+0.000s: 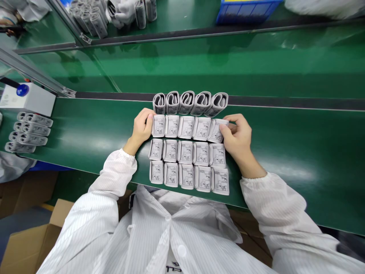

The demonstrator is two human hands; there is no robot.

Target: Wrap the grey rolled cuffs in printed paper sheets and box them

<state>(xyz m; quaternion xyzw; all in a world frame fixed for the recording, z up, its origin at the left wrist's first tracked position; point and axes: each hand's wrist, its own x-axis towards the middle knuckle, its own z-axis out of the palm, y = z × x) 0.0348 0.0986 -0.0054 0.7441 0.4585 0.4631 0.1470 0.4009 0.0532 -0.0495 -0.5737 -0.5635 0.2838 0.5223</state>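
Observation:
Several folded grey cuffs lie in rows on the green table. The back row (187,102) stands on edge, its rolled ends showing; the three nearer rows lie with their printed faces up. My left hand (143,125) presses thumb and fingers at the left end of the second row from the back, on its leftmost cuff (158,126). At that row's other end, my right hand (237,134) pinches the rightmost cuff (217,130), which sits slightly tilted. Between my hands the row's cuffs touch side by side.
Stacked folded cuffs (34,129) and a white box (28,99) are on the table at left. A shelf (185,28) behind holds more cuffs (91,17) and a blue bin (246,13). Open cardboard boxes (31,243) stand below at left.

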